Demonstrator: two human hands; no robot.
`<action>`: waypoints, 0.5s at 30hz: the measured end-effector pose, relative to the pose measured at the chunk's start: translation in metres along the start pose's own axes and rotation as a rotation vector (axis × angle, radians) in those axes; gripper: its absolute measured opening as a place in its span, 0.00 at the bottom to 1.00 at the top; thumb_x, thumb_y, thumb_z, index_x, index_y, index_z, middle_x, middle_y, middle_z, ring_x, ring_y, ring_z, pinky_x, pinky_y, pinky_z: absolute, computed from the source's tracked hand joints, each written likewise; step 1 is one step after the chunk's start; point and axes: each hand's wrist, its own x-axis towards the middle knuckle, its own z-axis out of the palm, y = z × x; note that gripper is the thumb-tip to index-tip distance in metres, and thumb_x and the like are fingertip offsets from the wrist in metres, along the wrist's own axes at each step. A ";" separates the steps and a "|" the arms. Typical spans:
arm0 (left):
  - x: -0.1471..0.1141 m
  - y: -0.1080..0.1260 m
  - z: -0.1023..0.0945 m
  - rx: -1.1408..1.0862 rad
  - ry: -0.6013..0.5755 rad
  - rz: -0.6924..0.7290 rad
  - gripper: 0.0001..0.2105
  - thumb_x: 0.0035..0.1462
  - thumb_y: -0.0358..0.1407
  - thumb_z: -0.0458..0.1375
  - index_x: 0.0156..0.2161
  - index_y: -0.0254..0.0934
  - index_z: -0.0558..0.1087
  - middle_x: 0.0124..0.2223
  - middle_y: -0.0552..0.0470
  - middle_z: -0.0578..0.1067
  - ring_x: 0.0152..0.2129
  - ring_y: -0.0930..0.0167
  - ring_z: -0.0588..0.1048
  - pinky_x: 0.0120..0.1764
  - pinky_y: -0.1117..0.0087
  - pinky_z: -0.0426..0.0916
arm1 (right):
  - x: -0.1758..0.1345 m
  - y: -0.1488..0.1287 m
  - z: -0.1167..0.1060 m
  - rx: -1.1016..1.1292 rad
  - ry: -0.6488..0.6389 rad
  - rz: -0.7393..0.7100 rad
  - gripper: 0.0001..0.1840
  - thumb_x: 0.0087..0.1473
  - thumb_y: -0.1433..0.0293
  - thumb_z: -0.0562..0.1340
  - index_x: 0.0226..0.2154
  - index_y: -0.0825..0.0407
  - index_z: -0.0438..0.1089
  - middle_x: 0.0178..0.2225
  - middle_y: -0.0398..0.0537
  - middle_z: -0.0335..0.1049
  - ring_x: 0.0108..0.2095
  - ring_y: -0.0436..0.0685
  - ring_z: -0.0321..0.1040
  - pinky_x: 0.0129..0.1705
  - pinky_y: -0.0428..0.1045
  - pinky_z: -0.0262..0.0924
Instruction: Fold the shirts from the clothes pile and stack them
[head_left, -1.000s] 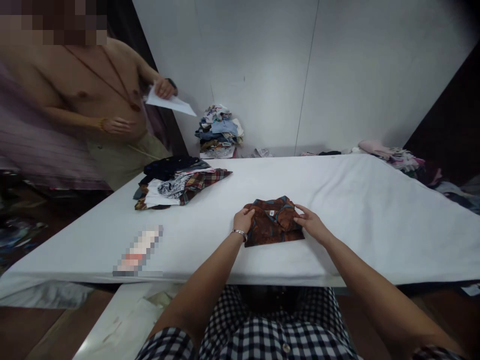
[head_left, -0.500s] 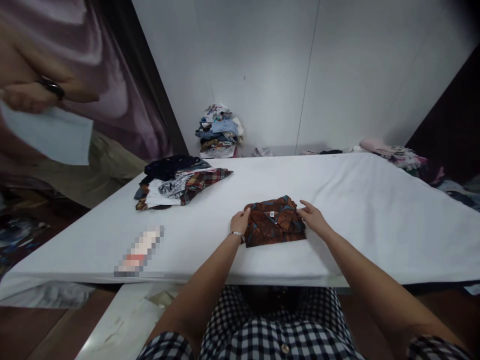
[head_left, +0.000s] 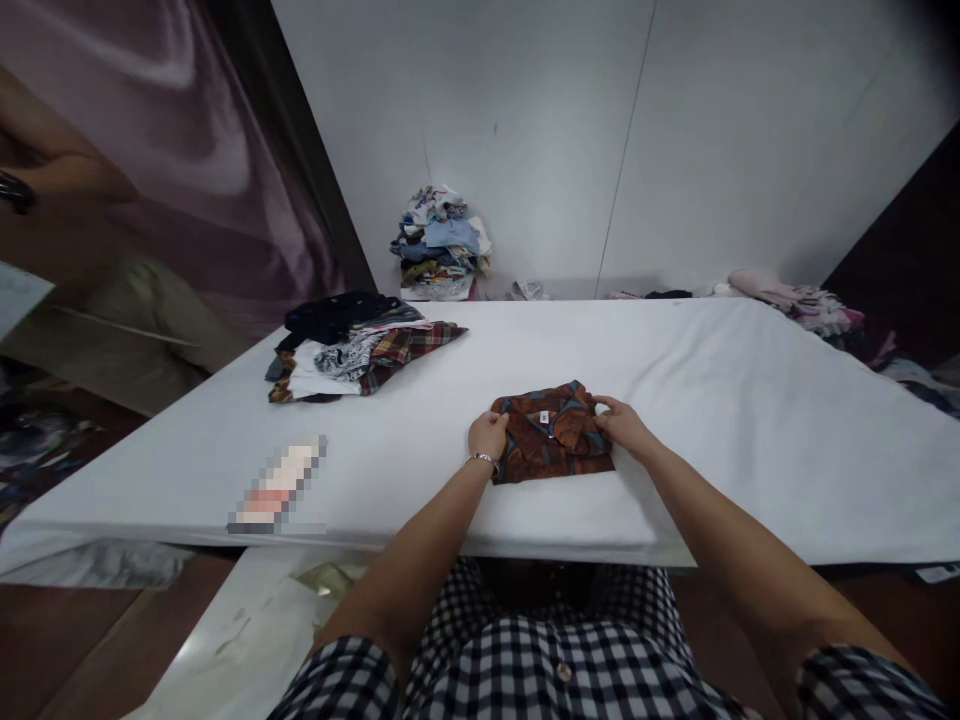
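A folded brown shirt [head_left: 551, 445] with blue-grey patches lies flat on the white-covered table [head_left: 720, 450] in front of me. Its collar and a small white label face up. My left hand [head_left: 489, 438], with a bracelet at the wrist, grips the shirt's left edge between thumb and fingers. On the opposite side my right hand [head_left: 621, 424] pinches the shirt's right edge near the collar. The undersides of the fingers are partly hidden by the cloth.
Several garments lie in a loose pile [head_left: 352, 350] at the table's left. A taller clothes stack [head_left: 442, 245] stands by the wall, and more clothes [head_left: 795, 300] lie at the back right. A blurred-out item [head_left: 277, 485] rests front left. Another person [head_left: 67, 190] stands at far left.
My right hand's fingers have closed onto the shirt's right edge. My left hand has shifted slightly onto the left edge. The person at left has moved further left with a pale sheet.
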 end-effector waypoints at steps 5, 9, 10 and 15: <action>-0.001 0.001 -0.002 -0.047 0.005 0.015 0.09 0.51 0.40 0.56 0.24 0.39 0.71 0.28 0.52 0.76 0.29 0.69 0.74 0.35 0.69 0.65 | 0.014 -0.001 -0.006 -0.017 0.168 -0.039 0.20 0.49 0.69 0.60 0.46 0.56 0.68 0.26 0.45 0.71 0.22 0.49 0.64 0.23 0.45 0.58; -0.005 0.004 -0.003 -0.141 0.016 0.045 0.08 0.50 0.40 0.56 0.26 0.39 0.70 0.28 0.54 0.76 0.30 0.69 0.73 0.36 0.70 0.65 | 0.036 -0.014 0.002 -0.216 0.170 -0.126 0.17 0.51 0.66 0.60 0.43 0.56 0.71 0.32 0.49 0.73 0.28 0.51 0.68 0.29 0.45 0.60; -0.006 0.004 -0.003 -0.173 0.014 0.048 0.07 0.50 0.40 0.56 0.26 0.39 0.70 0.28 0.54 0.75 0.29 0.69 0.73 0.36 0.70 0.65 | 0.040 -0.016 0.005 -0.268 0.159 -0.120 0.17 0.50 0.66 0.61 0.42 0.56 0.72 0.31 0.48 0.73 0.28 0.51 0.68 0.29 0.45 0.60; -0.008 0.002 -0.006 -0.244 0.009 0.054 0.08 0.51 0.40 0.55 0.26 0.38 0.68 0.27 0.55 0.74 0.28 0.71 0.71 0.34 0.72 0.65 | 0.046 -0.013 0.009 -0.294 0.056 -0.054 0.20 0.45 0.71 0.63 0.43 0.56 0.71 0.23 0.43 0.70 0.22 0.49 0.64 0.24 0.44 0.57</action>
